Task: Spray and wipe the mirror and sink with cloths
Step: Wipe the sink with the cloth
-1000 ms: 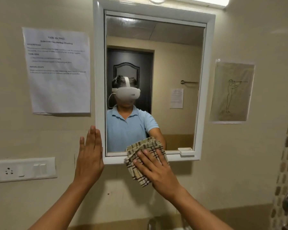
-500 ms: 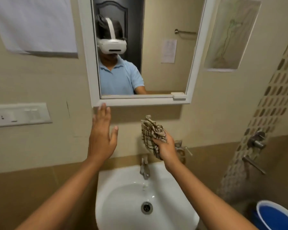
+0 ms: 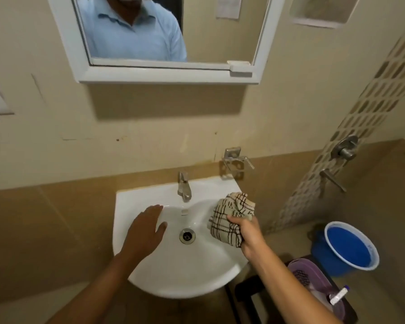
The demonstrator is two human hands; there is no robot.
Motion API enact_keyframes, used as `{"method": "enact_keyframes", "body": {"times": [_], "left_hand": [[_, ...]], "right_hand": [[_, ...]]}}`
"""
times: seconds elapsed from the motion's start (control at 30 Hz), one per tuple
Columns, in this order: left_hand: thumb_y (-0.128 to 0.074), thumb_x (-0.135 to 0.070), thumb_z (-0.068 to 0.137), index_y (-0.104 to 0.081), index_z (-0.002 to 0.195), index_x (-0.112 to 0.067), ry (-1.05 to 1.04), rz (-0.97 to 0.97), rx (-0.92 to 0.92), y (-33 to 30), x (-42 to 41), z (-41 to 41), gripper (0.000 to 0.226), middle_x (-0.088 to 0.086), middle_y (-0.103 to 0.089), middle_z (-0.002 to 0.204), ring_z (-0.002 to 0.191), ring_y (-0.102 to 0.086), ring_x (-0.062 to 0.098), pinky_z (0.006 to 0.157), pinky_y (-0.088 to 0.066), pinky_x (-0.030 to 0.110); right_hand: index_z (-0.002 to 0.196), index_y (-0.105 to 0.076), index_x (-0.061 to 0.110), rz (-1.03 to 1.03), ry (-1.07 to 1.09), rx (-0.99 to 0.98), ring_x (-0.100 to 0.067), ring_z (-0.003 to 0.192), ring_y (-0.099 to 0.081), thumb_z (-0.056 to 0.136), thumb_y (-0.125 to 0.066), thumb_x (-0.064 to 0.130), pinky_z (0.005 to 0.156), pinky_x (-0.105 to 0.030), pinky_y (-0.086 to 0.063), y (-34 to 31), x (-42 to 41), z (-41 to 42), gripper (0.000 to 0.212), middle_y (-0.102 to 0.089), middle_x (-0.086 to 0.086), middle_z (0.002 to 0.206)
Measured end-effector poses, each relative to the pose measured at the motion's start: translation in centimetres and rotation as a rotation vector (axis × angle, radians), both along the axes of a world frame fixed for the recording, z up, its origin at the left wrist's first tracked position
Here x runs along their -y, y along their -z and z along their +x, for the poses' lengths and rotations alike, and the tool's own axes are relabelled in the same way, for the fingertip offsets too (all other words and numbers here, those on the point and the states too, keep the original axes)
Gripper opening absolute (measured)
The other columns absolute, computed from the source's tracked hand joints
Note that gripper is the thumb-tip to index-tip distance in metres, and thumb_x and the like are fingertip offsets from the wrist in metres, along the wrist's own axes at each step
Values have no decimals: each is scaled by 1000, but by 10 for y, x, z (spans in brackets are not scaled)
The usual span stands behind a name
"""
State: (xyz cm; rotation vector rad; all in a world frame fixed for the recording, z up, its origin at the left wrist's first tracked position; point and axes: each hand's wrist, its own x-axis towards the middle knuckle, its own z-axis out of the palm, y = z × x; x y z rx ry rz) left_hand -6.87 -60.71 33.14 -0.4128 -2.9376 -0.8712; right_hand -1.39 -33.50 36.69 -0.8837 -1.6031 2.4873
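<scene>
Head view, looking down at a white wall-mounted sink [image 3: 150, 286] in the lower centre of the frame. Metal tap [image 3: 184, 187] at the back rim; drain [image 3: 187, 235] in the basin centre.

Right hand [image 3: 249, 235]: fingers curled round a bunched checked cloth [image 3: 230, 217], beige with dark brown lines. Cloth sits over the right side of the basin, near the right rim; whether it touches the porcelain cannot be told.

Left hand [image 3: 145, 230]: fingers straight and together, thumb spread, palm down over the left side of the basin, holding nothing. Contact with the surface cannot be told.

White-framed mirror [image 3: 164, 74] on the wall at upper centre, well above the sink; it reflects a light blue collared shirt.

Metal wall bracket [image 3: 235, 162] just above the sink's right rear corner. Wall valve [image 3: 344, 149] with lever at right. Blue bucket [image 3: 351, 246] on the floor at lower right. Purple basket [image 3: 309, 277] on a dark stool at the bottom right, with a white bottle tip showing beside it.
</scene>
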Motion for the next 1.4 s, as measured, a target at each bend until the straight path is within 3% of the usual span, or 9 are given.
{"method": "enact_keyframes", "body": {"times": [0.17, 0.37, 0.5, 0.6, 0.7, 0.83, 1.0, 1.17, 1.4], "left_hand": [[-52, -35, 99, -37, 150, -13, -36, -88, 71, 31, -27, -15, 57, 6, -39, 156, 145, -35, 22, 119, -23, 35], [-57, -31, 96, -32, 151, -5, -90, -210, 67, 48, -49, -59, 66, 15, -36, 156, 146, -31, 29, 118, -24, 41], [-53, -38, 96, -12, 155, -2, -204, -380, 111, 54, -55, -82, 81, 17, -14, 163, 152, -10, 32, 121, -14, 49], [-46, -44, 97, -2, 156, -3, -254, -424, 163, 61, -52, -94, 84, 16, -4, 165, 153, -2, 31, 121, -9, 51], [-38, -50, 99, 3, 156, -4, -274, -479, 206, 68, -44, -99, 83, 14, 3, 166, 153, 2, 29, 122, -7, 50], [-28, -54, 100, 3, 156, -5, -282, -473, 268, 77, -37, -102, 80, 12, 6, 166, 153, 6, 27, 123, -2, 46], [-28, -52, 101, -4, 156, -5, -271, -447, 263, 88, -27, -103, 76, 12, 4, 166, 153, 2, 27, 123, -3, 44], [-16, -52, 99, -13, 156, -3, -241, -420, 191, 94, -21, -103, 75, 14, -3, 165, 153, -4, 29, 122, -2, 44], [-8, -58, 90, -17, 155, -1, -142, -412, 160, 97, -13, -103, 87, 16, -7, 164, 153, -6, 29, 122, -4, 43]], "right_hand": [[106, -71, 14, 149, -17, 70, -34, 89, -74, 86, -62, -5, 74, -49, -62, 34, -31, -9, 29, -77, -13, 96], [100, -75, 34, 376, -149, -68, -12, 99, -72, 92, -60, 3, 81, -25, -58, 50, -64, -61, 36, -76, 7, 103], [128, -63, 21, 751, -243, -162, -18, 111, -65, 96, -56, 5, 97, -39, -53, 64, -64, -111, 37, -70, 2, 117], [142, -50, 18, 1038, -360, -247, -21, 125, -55, 85, -52, -8, 107, -40, -47, 72, -43, -145, 63, -60, -3, 136], [154, -32, 20, 1392, -726, -252, -29, 147, -26, 81, -56, -5, 120, -51, -23, 88, -24, -176, 80, -32, -7, 159], [157, -14, 33, 1637, -1017, -247, -30, 153, 8, 88, -62, 27, 118, -62, 11, 124, -10, -178, 84, -1, -1, 167], [156, -21, 33, 1811, -1053, -458, -30, 153, -4, 80, -65, 23, 116, -69, 2, 139, -52, -180, 88, -10, 0, 166], [156, -12, 37, 1910, -988, -172, -27, 154, 0, 90, -54, 35, 115, -69, 0, 133, -112, -188, 79, -4, 0, 167], [157, -8, 35, 1672, -605, 238, -27, 153, 8, 93, -50, 37, 115, -67, -4, 132, -102, -171, 76, -3, -2, 167]]}}
